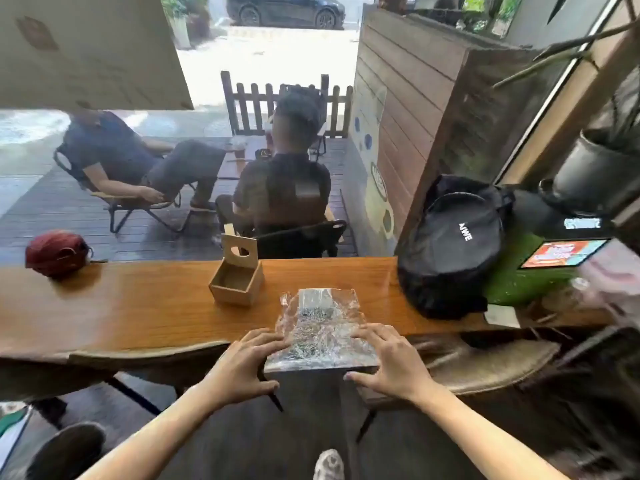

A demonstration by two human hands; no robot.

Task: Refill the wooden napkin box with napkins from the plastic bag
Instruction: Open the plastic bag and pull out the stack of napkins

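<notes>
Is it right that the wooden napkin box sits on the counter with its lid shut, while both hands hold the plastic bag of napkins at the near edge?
Not quite. The head view shows the wooden napkin box open, lid tilted up and back. The rest stands: left hand and right hand hold the plastic bag at the counter's near edge.

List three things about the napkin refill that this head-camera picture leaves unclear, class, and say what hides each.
- Napkin count, head view: the crinkled, glaring plastic bag blurs its contents.
- Bag's near end, head view: it overhangs the table edge between the left hand and right hand; whether it is sealed cannot be told.
- Wooden napkin box, head view: lid raised, but its near wall hides part of the floor, so leftover napkins are uncertain.
</notes>
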